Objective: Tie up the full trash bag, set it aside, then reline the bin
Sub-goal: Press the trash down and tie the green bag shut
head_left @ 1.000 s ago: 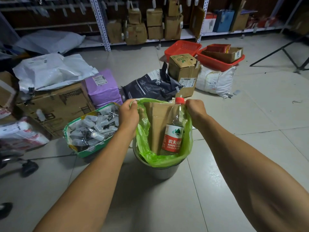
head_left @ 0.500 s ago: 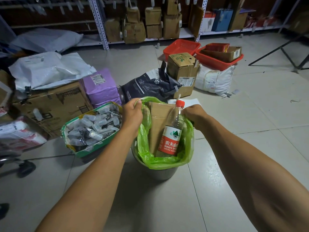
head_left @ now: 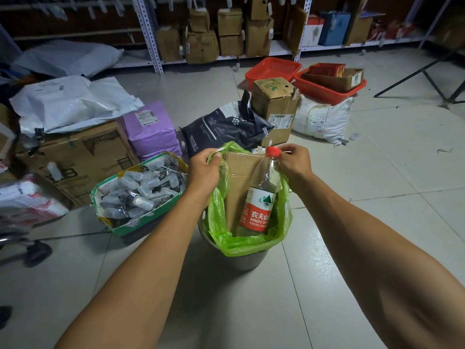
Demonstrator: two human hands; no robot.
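A translucent green trash bag (head_left: pixel 247 241) lines a small grey bin (head_left: pixel 245 261) on the tiled floor. Inside stand a flat brown cardboard piece (head_left: pixel 239 187) and a clear water bottle (head_left: pixel 260 200) with a red cap and red label. My left hand (head_left: pixel 205 170) is closed on the bag's far left rim, which is pulled up off the bin. My right hand (head_left: pixel 294 162) pinches the bag's far right edge just beside the bottle cap. The near part of the bag still hangs over the bin's front rim.
A green-edged box of small clear bottles (head_left: pixel 139 192) touches the bin's left. Behind it lie a black pet-food bag (head_left: pixel 226 127), a purple parcel (head_left: pixel 151 129), cardboard boxes (head_left: pixel 274 104) and red baskets (head_left: pixel 329 86). Shelving (head_left: pixel 226 34) runs along the back. Bare tiles (head_left: pixel 377 172) lie right.
Both hands have drawn inward and upward along the bag's rim, lifting the far edge off the bin. The right hand has shifted from the bin's right side to beside the bottle cap.
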